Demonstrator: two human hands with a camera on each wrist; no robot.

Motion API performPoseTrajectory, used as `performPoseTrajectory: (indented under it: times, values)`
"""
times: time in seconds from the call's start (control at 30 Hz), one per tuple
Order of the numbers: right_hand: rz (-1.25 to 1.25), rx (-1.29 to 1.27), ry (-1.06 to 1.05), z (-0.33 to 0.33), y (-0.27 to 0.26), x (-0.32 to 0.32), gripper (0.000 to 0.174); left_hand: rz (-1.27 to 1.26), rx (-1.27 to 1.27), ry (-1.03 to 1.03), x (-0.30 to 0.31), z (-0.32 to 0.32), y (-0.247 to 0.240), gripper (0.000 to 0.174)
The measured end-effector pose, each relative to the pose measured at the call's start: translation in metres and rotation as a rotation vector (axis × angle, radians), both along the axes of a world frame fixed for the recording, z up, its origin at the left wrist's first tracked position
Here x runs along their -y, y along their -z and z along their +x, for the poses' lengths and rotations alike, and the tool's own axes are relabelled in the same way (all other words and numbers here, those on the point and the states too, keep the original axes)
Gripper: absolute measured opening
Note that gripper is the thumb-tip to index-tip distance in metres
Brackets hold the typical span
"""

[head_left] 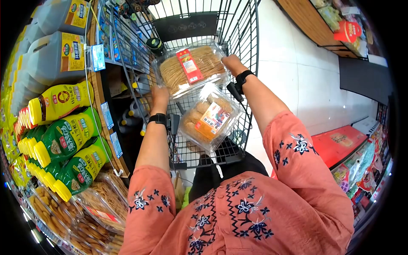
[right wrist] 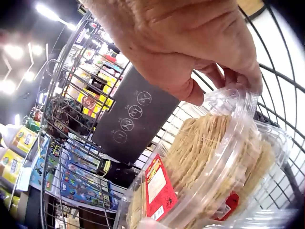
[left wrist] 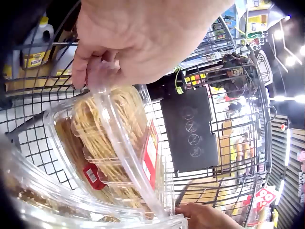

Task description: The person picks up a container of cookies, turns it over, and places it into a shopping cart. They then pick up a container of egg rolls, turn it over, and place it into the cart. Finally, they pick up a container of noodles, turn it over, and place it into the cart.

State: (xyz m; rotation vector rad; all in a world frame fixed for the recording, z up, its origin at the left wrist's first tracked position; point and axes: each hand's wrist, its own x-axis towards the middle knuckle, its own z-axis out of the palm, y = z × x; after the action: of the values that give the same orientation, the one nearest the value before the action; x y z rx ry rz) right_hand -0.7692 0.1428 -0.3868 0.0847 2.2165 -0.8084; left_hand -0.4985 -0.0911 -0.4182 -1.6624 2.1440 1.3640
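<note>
A clear plastic box of tan dried noodles (head_left: 210, 63) with a red label is held over the shopping cart's basket. My left hand (head_left: 160, 97) pinches its left edge between thumb and fingers. At the opposite edge my right hand (head_left: 233, 65) pinches the clear rim (right wrist: 238, 95). Below this box, in the right wrist view, lies another clear pack (right wrist: 271, 148) with a red label. Nearer my body, a clear box of round brown food (head_left: 199, 112) with an orange and white label sits in the cart.
The black wire cart (head_left: 250, 42) surrounds the boxes, with a dark panel (head_left: 185, 26) at its far end and a dark bottle (head_left: 155, 45) in its far left corner. Left of it are shelves with green bottles (head_left: 70, 138) and large jugs (head_left: 53, 57). White floor tiles (head_left: 293, 76) lie right.
</note>
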Motion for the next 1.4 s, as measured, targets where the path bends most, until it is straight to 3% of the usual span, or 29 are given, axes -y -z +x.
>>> performPoseTrajectory:
  times: [0.07, 0.23, 0.47, 0.53, 0.67, 0.77, 0.83, 0.93, 0.97, 1.07, 1.17, 1.27, 1.4]
  values:
    - [0.004, -0.016, -0.037, -0.002, -0.02, 0.002, 0.044, -0.09, -0.051, -0.072, -0.011, -0.005, -0.029, 0.037]
    - [-0.014, -0.137, -0.062, -0.005, -0.024, 0.002, 0.045, -0.101, -0.124, 0.067, 0.007, 0.006, -0.023, 0.035]
    - [-0.081, -0.197, -0.118, -0.006, -0.069, 0.006, 0.051, -0.109, -0.226, 0.081, -0.003, 0.012, -0.069, 0.03]
    - [-0.104, -0.176, -0.118, -0.008, -0.07, 0.005, 0.049, -0.044, -0.281, 0.028, -0.012, 0.009, -0.097, 0.027]
    - [-0.188, -0.235, -0.089, -0.001, -0.087, 0.0, 0.048, -0.051, -0.444, -0.113, -0.024, 0.008, -0.108, 0.028]
    - [-0.29, -0.244, -0.054, 0.003, -0.102, -0.002, 0.045, -0.091, -0.43, 0.01, -0.022, 0.014, -0.128, 0.026]
    - [-0.324, -0.266, -0.063, 0.0, -0.106, -0.002, 0.041, -0.058, -0.451, -0.036, -0.025, 0.016, -0.148, 0.025]
    - [-0.395, -0.279, 0.001, 0.011, -0.152, -0.001, 0.039, -0.055, -0.532, -0.118, -0.032, 0.015, -0.175, 0.024]
    - [-0.436, -0.23, -0.012, 0.011, -0.165, -0.004, 0.027, -0.056, -0.538, -0.144, -0.033, 0.016, -0.179, 0.022]
    - [-0.567, -0.231, 0.081, 0.005, -0.163, -0.01, 0.031, -0.092, -0.558, -0.157, -0.033, 0.023, -0.19, 0.023]
    - [-0.63, -0.116, 0.016, 0.0, -0.177, -0.028, 0.027, -0.089, -0.572, -0.154, -0.044, 0.031, -0.218, 0.028]
    - [-0.683, -0.033, 0.021, 0.015, -0.204, -0.04, 0.025, -0.108, -0.587, -0.156, -0.066, 0.051, -0.255, 0.03]
    - [-0.729, 0.102, -0.045, 0.049, -0.247, -0.058, 0.028, -0.275, -0.649, -0.125, -0.085, 0.088, -0.268, 0.029]
